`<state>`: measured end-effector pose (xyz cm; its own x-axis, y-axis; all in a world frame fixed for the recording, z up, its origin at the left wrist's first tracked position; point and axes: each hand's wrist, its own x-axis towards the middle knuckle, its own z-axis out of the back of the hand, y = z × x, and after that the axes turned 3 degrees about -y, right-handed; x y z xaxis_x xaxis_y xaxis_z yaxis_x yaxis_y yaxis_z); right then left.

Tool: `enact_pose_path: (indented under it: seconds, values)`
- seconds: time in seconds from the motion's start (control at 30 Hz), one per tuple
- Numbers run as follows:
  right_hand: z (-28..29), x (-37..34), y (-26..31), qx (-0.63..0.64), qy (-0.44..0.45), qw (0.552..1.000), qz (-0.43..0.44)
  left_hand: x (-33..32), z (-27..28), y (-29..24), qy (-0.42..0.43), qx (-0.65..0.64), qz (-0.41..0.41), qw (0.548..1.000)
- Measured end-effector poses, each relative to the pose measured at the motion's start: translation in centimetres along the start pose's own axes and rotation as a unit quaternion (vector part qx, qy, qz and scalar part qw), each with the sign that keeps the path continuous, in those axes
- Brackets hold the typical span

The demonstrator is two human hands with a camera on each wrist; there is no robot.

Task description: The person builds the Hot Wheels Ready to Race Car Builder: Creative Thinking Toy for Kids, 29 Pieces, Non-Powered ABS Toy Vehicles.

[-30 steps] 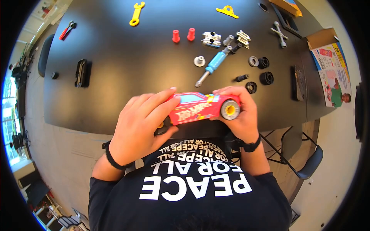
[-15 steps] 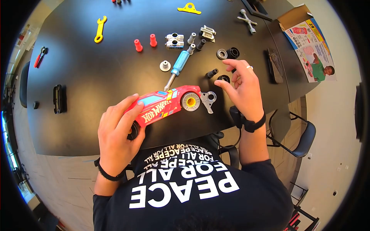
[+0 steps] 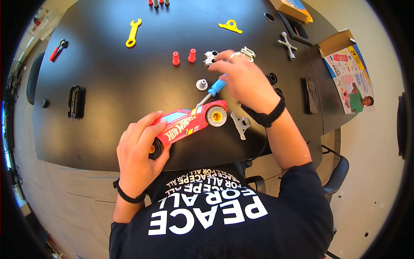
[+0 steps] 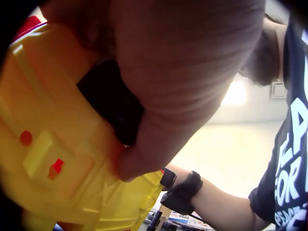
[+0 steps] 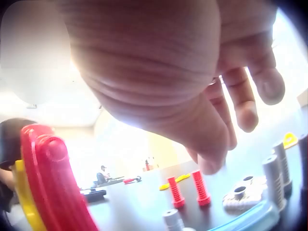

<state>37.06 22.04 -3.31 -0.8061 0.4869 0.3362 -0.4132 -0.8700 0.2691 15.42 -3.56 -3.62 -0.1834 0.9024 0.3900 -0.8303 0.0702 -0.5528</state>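
Observation:
My left hand (image 3: 140, 149) grips one end of a red toy car (image 3: 183, 125), thumb and fingers around the body by a black wheel. Its yellow underside (image 4: 62, 120) faces the left wrist camera. My right hand (image 3: 250, 84) is stretched over the blue-handled screwdriver (image 3: 217, 88), close to the silver engine-shaped pieces (image 3: 210, 57). Its fingers are loosely spread with nothing between them in the right wrist view. A grey bracket (image 3: 239, 126) lies just right of the car. Two red pegs (image 5: 201, 190) stand to the left of the silver pieces.
A grey flanged peg (image 3: 202, 84) stands beyond the car. Farther off lie a yellow wrench (image 3: 133, 33), a yellow bracket (image 3: 230, 26) and a grey cross wrench (image 3: 287, 45). Black wheels (image 3: 271, 78) sit partly behind the right arm. An open printed box (image 3: 345, 64) is at the right.
My right hand has let go of the car and reached forward over the screwdriver toward the silver pieces. The grey bracket has come into sight beside the car. My left hand keeps its hold.

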Motion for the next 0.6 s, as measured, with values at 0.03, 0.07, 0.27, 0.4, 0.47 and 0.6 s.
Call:
enact_pose_path:
  seconds: [0.03,0.07,0.27,0.4,0.47,0.6]
  values:
    - [0.1,0.1,-0.7,-0.024,-0.006,0.999,-0.02,-0.1,0.2,0.1,-0.003,0.0,0.003,1.0]
    - [0.3,0.1,-1.4,-0.049,-0.014,0.998,-0.042,-0.2,0.3,0.1,-0.002,0.004,0.002,1.0]
    - [-0.8,-0.5,-3.7,-0.046,0.048,0.995,-0.077,0.2,0.4,0.3,0.009,0.011,-0.012,1.0]
    - [2.1,-0.7,-1.4,0.029,-0.044,0.994,-0.094,0.3,0.4,0.5,0.019,0.014,-0.015,1.0]
    - [4.1,-1.7,0.2,0.136,-0.098,0.975,-0.146,0.3,0.4,0.4,0.021,0.014,-0.013,1.0]
    - [6.3,-5.0,2.0,0.236,0.014,0.966,-0.1,0.7,0.6,0.3,0.031,0.007,-0.011,0.999]
